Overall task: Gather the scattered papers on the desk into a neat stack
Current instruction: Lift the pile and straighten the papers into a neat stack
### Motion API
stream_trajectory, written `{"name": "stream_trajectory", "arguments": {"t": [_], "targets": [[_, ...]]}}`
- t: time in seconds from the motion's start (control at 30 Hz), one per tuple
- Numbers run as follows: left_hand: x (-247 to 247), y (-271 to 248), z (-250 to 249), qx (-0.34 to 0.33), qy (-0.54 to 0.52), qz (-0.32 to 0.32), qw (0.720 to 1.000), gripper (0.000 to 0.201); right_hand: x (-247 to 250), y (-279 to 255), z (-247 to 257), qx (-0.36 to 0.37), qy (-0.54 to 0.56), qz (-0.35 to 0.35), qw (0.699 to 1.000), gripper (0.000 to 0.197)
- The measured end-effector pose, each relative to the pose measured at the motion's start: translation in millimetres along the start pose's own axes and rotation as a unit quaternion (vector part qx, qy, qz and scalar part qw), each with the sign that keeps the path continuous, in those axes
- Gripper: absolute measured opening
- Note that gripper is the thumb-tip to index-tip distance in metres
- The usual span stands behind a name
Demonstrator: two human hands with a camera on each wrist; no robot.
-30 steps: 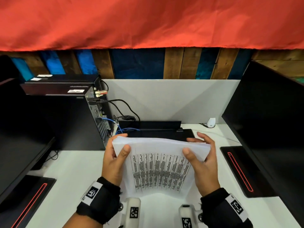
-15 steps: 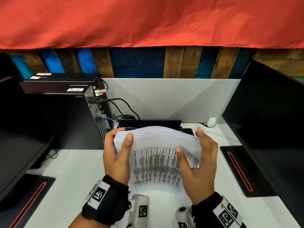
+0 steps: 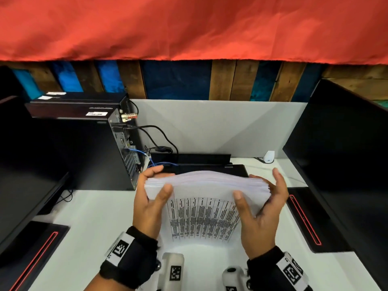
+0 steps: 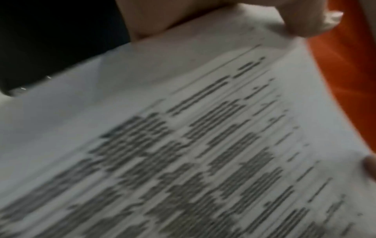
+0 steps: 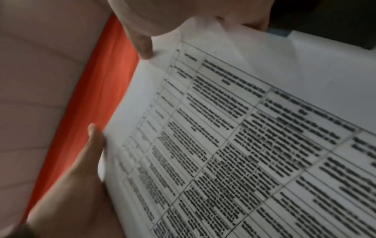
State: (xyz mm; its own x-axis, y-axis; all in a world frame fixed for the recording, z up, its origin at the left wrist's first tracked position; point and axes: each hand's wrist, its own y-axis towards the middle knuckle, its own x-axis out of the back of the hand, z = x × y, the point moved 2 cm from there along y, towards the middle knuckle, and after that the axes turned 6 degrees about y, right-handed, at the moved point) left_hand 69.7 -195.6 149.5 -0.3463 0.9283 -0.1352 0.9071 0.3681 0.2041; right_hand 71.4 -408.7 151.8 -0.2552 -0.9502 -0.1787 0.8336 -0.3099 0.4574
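Since the papers point(image 3: 206, 198) are already bunched upright over the worktop point(image 3: 88, 208), left hand point(image 3: 150, 203) gripping one side and right hand point(image 3: 261, 208) loosely open-fingered against the other, I'd say only squaring and laying down remains.

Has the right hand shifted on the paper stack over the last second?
Yes. The right hand has opened, its fingers spreading rightward toward the red-striped monitor base, beside the paper stack.
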Motion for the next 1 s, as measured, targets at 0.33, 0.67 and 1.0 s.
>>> {"name": "stream_trajectory", "arguments": {"t": [0.33,0.67,1.0], "targets": [[10.5,-1.9,30.3,0.131,0.039,0.126,0.983,0.086,14.9,3.7,-33.2,-0.232,0.053,0.089,0.967,0.062],[-14.2,-5.2,5.3,0.061,0.078,-0.045,0.994,0.039,-15.2,-1.1,-15.0,-0.185,0.047,0.037,0.981,0.041],[-14.7,11.9,-30.1,-0.006,0.075,-0.156,0.985,0.03,-19.8,-0.5,7.0,0.08,-0.173,0.072,0.979,0.048]]}}
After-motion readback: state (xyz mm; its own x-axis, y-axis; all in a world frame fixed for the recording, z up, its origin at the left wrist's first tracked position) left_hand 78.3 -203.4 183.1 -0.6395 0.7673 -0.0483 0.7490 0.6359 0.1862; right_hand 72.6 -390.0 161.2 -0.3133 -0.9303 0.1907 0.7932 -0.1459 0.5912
